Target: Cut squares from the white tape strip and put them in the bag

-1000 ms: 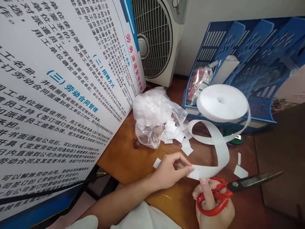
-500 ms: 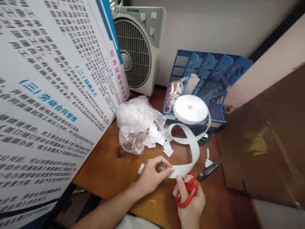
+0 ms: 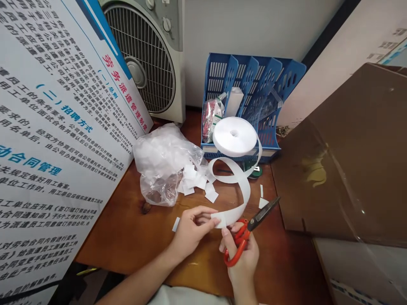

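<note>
Head view: my left hand (image 3: 190, 234) pinches the free end of a white tape strip (image 3: 235, 212) between thumb and fingers, above the near part of the wooden surface (image 3: 162, 231). My right hand (image 3: 244, 252) is wrapped around the red handles of the scissors (image 3: 252, 221), its thumb tip at the strip's lower edge; the blades lie together and point away to the right, clear of the strip. From my fingers the strip curves up and loops before it reaches the white tape roll (image 3: 234, 145), which shows in front of the blue file rack (image 3: 270, 73); I can't make out what the roll rests on.

The strip looks thin and light to me, soft enough to curl yet springy enough to hold its arch. I'd judge it hard to damage, though its face could slip; I can't tell the texture. A flat pinch near the free end seems the best hold, with the other thumb steadying the edge; gripping further up the loop would probably let the end swing. The scissors should feel stiff and heavier, best carried by the handles. The loose white squares (image 3: 201, 182) by the clear plastic bag (image 3: 159, 148) look featherlight, easiest lifted by a corner.
</note>
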`<state>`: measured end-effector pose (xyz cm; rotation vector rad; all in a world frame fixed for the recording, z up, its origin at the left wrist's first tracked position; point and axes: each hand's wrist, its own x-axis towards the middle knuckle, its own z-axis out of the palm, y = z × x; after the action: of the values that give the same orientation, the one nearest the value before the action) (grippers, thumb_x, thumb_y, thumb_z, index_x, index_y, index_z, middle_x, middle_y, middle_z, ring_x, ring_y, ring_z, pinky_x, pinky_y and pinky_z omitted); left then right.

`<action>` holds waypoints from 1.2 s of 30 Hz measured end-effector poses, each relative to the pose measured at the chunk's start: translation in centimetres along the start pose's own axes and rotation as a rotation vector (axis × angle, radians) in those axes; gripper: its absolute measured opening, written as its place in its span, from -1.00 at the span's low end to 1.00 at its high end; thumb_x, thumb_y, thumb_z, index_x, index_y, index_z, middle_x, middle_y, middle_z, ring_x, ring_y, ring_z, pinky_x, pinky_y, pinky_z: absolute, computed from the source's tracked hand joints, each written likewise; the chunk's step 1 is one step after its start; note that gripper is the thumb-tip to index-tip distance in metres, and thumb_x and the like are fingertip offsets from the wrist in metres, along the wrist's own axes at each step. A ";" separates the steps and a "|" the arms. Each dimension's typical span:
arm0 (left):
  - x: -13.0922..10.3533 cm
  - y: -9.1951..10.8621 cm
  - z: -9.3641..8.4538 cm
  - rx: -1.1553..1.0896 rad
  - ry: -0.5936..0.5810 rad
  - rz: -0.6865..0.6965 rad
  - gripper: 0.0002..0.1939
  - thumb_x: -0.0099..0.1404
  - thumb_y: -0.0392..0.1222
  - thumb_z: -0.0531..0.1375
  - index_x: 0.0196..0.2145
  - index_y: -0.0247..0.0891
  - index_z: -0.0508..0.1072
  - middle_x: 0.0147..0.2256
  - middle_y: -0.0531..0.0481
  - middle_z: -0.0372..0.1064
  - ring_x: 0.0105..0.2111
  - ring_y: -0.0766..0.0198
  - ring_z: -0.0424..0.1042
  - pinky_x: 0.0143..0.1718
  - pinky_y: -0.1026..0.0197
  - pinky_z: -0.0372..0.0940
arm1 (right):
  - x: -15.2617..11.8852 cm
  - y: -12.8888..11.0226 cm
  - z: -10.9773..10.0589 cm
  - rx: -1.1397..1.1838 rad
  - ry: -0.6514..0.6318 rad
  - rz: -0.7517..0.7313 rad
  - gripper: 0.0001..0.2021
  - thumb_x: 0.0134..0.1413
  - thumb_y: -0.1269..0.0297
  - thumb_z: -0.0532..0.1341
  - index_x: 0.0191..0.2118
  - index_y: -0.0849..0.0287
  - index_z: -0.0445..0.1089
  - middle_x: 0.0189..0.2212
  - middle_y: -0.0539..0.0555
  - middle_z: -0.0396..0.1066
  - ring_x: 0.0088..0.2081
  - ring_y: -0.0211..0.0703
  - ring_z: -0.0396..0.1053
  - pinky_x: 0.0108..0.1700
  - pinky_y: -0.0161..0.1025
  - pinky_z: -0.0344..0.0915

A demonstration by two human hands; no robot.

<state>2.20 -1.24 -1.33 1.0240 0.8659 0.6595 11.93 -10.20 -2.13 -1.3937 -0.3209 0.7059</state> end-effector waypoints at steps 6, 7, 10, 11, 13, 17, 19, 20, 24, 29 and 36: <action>0.3 0.0 -0.3 -0.003 0.016 -0.015 -0.74 0.15 -0.16 0.43 -0.23 -0.32 0.61 -0.43 -0.03 0.55 -0.46 0.35 0.44 -0.47 0.39 0.33 | -0.1 0.3 -0.1 -0.052 -0.007 0.019 -0.72 0.03 0.19 0.42 -0.28 0.12 0.31 -0.61 -0.17 0.31 -0.70 -0.38 0.25 -0.62 -0.43 0.21; 0.4 0.0 -0.3 -0.002 0.020 -0.017 -0.74 0.15 -0.16 0.43 -0.23 -0.32 0.61 -0.43 -0.03 0.55 -0.47 0.36 0.43 -0.48 0.40 0.32 | -0.1 0.3 -0.1 -0.056 -0.005 0.022 -0.72 0.02 0.19 0.42 -0.28 0.12 0.31 -0.61 -0.16 0.31 -0.70 -0.38 0.25 -0.62 -0.42 0.21; 0.4 0.0 -0.4 0.000 0.024 -0.023 -0.74 0.14 -0.15 0.44 -0.23 -0.33 0.60 -0.44 -0.01 0.53 -0.51 0.40 0.39 -0.52 0.42 0.29 | 0.0 0.2 -0.1 -0.067 -0.001 0.025 -0.71 0.01 0.19 0.43 -0.27 0.13 0.32 -0.58 -0.14 0.34 -0.69 -0.39 0.26 -0.62 -0.42 0.20; 0.4 0.1 -0.4 0.002 0.023 -0.027 -0.74 0.15 -0.15 0.43 -0.23 -0.33 0.60 -0.45 0.00 0.53 -0.52 0.41 0.37 -0.53 0.43 0.28 | 0.0 0.2 -0.1 -0.069 -0.001 0.025 -0.71 0.02 0.20 0.43 -0.27 0.13 0.32 -0.58 -0.15 0.33 -0.69 -0.39 0.26 -0.62 -0.42 0.20; 0.3 0.1 -0.4 0.005 0.022 -0.035 -0.74 0.15 -0.14 0.43 -0.24 -0.33 0.60 -0.46 0.00 0.51 -0.54 0.42 0.35 -0.56 0.44 0.27 | 0.0 0.2 -0.1 -0.070 0.000 0.022 -0.72 0.02 0.20 0.43 -0.26 0.13 0.33 -0.57 -0.14 0.33 -0.69 -0.38 0.27 -0.62 -0.42 0.20; 0.4 0.3 -0.4 -0.002 0.021 -0.048 -0.75 0.15 -0.14 0.42 -0.24 -0.33 0.60 -0.47 0.01 0.50 -0.55 0.42 0.33 -0.58 0.44 0.27 | -0.1 0.1 0.0 -0.061 0.005 0.012 -0.72 0.02 0.21 0.43 -0.27 0.14 0.33 -0.45 -0.08 0.38 -0.67 -0.40 0.28 -0.63 -0.40 0.24; 0.4 0.3 -0.4 -0.012 0.019 -0.052 -0.74 0.15 -0.13 0.42 -0.24 -0.34 0.59 -0.46 0.00 0.50 -0.54 0.40 0.34 -0.58 0.43 0.28 | 0.0 0.0 0.0 -0.056 0.005 0.006 -0.73 0.02 0.21 0.43 -0.27 0.13 0.33 -0.40 -0.07 0.39 -0.67 -0.41 0.28 -0.63 -0.39 0.25; 0.4 0.3 -0.4 -0.015 0.018 -0.052 -0.73 0.15 -0.13 0.42 -0.24 -0.34 0.59 -0.46 0.00 0.50 -0.53 0.39 0.35 -0.58 0.42 0.29 | 0.0 -0.1 0.1 -0.054 0.003 0.003 -0.73 0.03 0.21 0.42 -0.28 0.13 0.33 -0.39 -0.07 0.39 -0.67 -0.41 0.28 -0.62 -0.40 0.25; 0.4 0.2 -0.4 -0.016 0.020 -0.049 -0.73 0.15 -0.12 0.42 -0.25 -0.35 0.59 -0.47 0.00 0.49 -0.53 0.39 0.34 -0.58 0.42 0.30 | 0.0 -0.2 0.1 -0.050 -0.007 -0.003 -0.75 0.05 0.22 0.42 -0.29 0.12 0.33 -0.39 -0.08 0.39 -0.67 -0.42 0.28 -0.62 -0.40 0.25; 0.3 0.2 -0.5 -0.007 0.020 -0.049 -0.72 0.16 -0.11 0.42 -0.24 -0.35 0.59 -0.46 0.00 0.46 -0.53 0.40 0.32 -0.59 0.42 0.30 | 0.0 -0.2 0.0 -0.049 -0.015 0.013 -0.74 0.05 0.21 0.42 -0.28 0.13 0.33 -0.39 -0.07 0.41 -0.67 -0.42 0.27 -0.62 -0.40 0.24; 0.3 0.2 -0.4 0.005 0.016 -0.036 -0.73 0.15 -0.10 0.42 -0.28 -0.36 0.59 -0.50 0.04 0.42 -0.56 0.42 0.29 -0.58 0.41 0.29 | 0.1 -0.2 -0.1 -0.054 -0.020 0.007 -0.73 0.04 0.21 0.43 -0.29 0.14 0.33 -0.53 -0.12 0.36 -0.69 -0.38 0.26 -0.62 -0.39 0.19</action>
<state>1.99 -0.71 -1.39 1.0067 0.8987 0.6356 12.09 -10.21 -1.96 -1.4405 -0.3528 0.7218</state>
